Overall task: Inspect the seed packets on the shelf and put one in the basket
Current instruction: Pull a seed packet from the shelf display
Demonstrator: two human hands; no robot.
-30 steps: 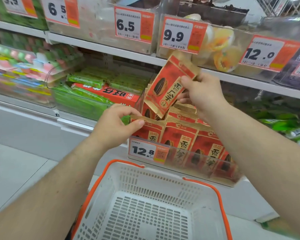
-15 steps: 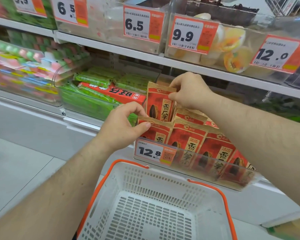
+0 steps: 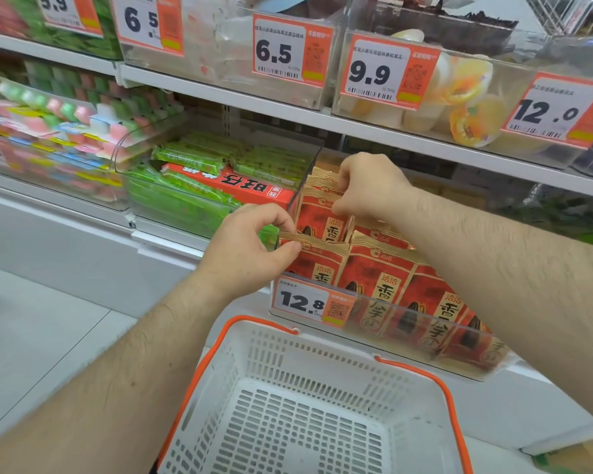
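Pinching the front seed packet top edge, left hand; right hand fingers curled gripping a rear packet in the clear bin, white basket below.

White shelving, pale tiled floor

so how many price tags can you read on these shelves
5: 6.5 upper left, 6.5 centre, 9.9, 12.0 right, 12.8 on the seed-packet bin. Others are cut off.
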